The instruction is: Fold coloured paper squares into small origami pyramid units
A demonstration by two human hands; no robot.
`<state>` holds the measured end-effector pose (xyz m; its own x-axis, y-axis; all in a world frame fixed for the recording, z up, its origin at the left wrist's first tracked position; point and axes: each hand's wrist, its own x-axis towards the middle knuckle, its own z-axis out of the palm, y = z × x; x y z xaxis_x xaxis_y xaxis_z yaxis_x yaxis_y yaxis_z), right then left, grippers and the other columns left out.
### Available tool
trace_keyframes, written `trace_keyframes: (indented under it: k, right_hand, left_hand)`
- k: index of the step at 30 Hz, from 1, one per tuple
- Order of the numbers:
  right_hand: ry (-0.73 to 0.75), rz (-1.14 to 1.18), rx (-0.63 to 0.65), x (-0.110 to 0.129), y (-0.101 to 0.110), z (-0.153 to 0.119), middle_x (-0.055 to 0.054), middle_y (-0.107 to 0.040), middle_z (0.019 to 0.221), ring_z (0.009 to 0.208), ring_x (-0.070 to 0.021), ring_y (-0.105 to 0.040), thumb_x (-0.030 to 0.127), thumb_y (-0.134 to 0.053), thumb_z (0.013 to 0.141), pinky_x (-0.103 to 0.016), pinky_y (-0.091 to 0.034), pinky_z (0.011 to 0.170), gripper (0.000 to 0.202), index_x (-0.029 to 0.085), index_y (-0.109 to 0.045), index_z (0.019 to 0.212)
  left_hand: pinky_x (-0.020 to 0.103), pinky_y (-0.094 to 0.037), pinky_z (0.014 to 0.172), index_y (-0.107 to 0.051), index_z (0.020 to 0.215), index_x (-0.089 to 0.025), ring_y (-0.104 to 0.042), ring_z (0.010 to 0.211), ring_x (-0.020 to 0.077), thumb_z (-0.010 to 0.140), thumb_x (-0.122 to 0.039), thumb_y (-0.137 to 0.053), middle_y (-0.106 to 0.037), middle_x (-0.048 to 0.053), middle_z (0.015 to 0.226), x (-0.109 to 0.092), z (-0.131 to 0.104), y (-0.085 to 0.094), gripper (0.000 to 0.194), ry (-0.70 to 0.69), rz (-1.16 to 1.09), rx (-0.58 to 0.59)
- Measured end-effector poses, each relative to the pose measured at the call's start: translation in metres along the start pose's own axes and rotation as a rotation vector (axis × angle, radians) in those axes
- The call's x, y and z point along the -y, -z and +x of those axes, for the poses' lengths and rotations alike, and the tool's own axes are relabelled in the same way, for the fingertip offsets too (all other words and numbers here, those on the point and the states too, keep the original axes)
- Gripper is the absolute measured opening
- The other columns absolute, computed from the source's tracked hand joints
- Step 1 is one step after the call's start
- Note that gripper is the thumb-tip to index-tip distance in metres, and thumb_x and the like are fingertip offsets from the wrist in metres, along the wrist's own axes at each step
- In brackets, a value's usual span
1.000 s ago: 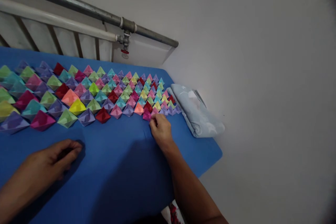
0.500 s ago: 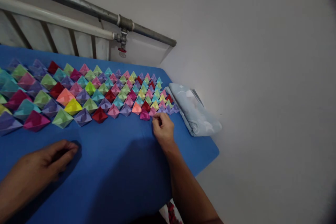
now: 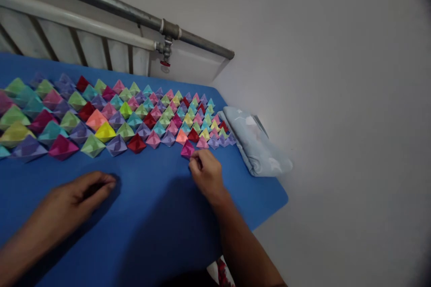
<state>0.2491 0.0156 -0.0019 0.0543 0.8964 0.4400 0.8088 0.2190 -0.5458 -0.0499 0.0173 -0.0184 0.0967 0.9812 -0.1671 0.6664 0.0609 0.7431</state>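
Observation:
A magenta folded paper boat (image 3: 187,148) stands at the front edge of the rows, a little tilted. My right hand (image 3: 206,171) is closed in a pinch at the boat's right tip. Behind it, several rows of small paper boats in many colours, such as a yellow boat (image 3: 105,132) and a dark red boat (image 3: 136,144), spread across the blue tabletop (image 3: 144,215). My left hand (image 3: 82,195) rests low over the table in front of the rows. Its thumb and fingers come together at the tips, and nothing shows between them.
On the right end of the table lies a folded light-blue cloth (image 3: 254,141) beside the wall. Along the back run a metal pipe (image 3: 111,6) with a red-handled valve (image 3: 164,63) and a white radiator (image 3: 90,56).
The magenta boat has shifted left and slightly toward me, with my right hand at its tip. The view has swung a little left. My left hand keeps its closed shape.

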Motion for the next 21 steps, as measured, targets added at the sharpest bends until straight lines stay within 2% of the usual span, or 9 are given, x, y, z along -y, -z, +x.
trace_keyframes:
  k: [2,4,8,10,12,15,18,21]
  right_hand:
    - [0.062,0.076,0.043,0.023,-0.003,-0.011,0.0,-0.061,0.073,0.066,-0.0129,-0.056,0.016,-0.051,0.086,-0.024,-0.044,0.067,0.014,0.021,-0.061,0.079]
    - [0.173,0.155,0.129,0.045,-0.009,-0.022,0.0,-0.061,0.073,0.063,-0.0117,-0.055,0.017,-0.053,0.087,-0.023,-0.044,0.063,0.012,0.021,-0.062,0.082]
    - [0.3,0.251,0.293,0.071,-0.023,-0.039,-0.001,-0.063,0.074,0.066,-0.0123,-0.057,0.015,-0.05,0.09,-0.023,-0.045,0.064,0.013,0.02,-0.061,0.083]
    - [0.305,0.329,0.4,0.073,-0.027,-0.044,-0.001,-0.064,0.076,0.067,-0.0123,-0.059,0.02,-0.053,0.091,-0.023,-0.047,0.065,0.01,0.02,-0.062,0.091]
    - [0.24,0.421,0.453,0.071,-0.029,-0.045,0.001,-0.065,0.078,0.065,-0.0114,-0.058,0.024,-0.057,0.091,-0.022,-0.048,0.064,0.013,0.021,-0.062,0.102]
    - [0.09,0.417,0.369,0.063,-0.032,-0.04,0.0,-0.065,0.08,0.069,-0.013,-0.06,0.023,-0.057,0.089,-0.025,-0.05,0.068,0.01,0.022,-0.063,0.098]
    - [0.077,0.399,0.335,0.058,-0.039,-0.032,-0.005,-0.067,0.094,0.088,-0.0176,-0.064,0.02,-0.06,0.085,-0.032,-0.052,0.081,0.009,0.022,-0.063,0.094]
    - [0.073,0.426,0.368,0.057,-0.049,-0.025,-0.006,-0.068,0.106,0.104,-0.0203,-0.062,0.018,-0.063,0.082,-0.037,-0.05,0.091,0.015,0.022,-0.064,0.096]
  left_hand:
    - [0.029,-0.056,0.074,-0.074,0.09,-0.026,-0.071,0.085,0.0235,0.071,-0.061,-0.056,-0.077,0.001,0.093,-0.017,-0.006,0.0,0.043,-0.07,-0.079,0.012]
    - [0.029,-0.054,0.07,-0.073,0.093,-0.025,-0.069,0.078,0.0217,0.075,-0.059,-0.055,-0.075,0.003,0.088,-0.028,-0.01,-0.002,0.042,-0.123,-0.096,-0.019]
    - [0.03,-0.053,0.067,-0.069,0.091,-0.02,-0.066,0.073,0.0198,0.077,-0.052,-0.058,-0.071,0.003,0.082,-0.03,-0.012,-0.006,0.036,-0.124,-0.133,0.024]
    - [0.031,-0.053,0.066,-0.068,0.09,-0.019,-0.065,0.072,0.0193,0.077,-0.05,-0.057,-0.07,0.003,0.081,-0.027,-0.01,-0.005,0.036,-0.091,-0.166,0.085]
    - [0.032,-0.054,0.067,-0.067,0.093,-0.018,-0.065,0.074,0.0196,0.076,-0.05,-0.056,-0.07,0.004,0.083,-0.023,-0.006,-0.001,0.038,-0.053,-0.194,0.106]
    - [0.031,-0.052,0.065,-0.068,0.094,-0.017,-0.062,0.07,0.018,0.073,-0.05,-0.057,-0.067,0.004,0.081,-0.02,-0.002,0.004,0.041,-0.041,-0.16,0.077]
    - [0.029,-0.048,0.06,-0.069,0.092,-0.018,-0.056,0.062,0.0147,0.07,-0.05,-0.059,-0.061,0.001,0.077,-0.023,-0.003,0.006,0.04,-0.071,-0.064,0.076]
    - [0.029,-0.046,0.06,-0.069,0.094,-0.02,-0.054,0.063,0.0147,0.071,-0.048,-0.06,-0.059,0.0,0.078,-0.026,-0.008,0.004,0.037,-0.102,0.04,0.062]
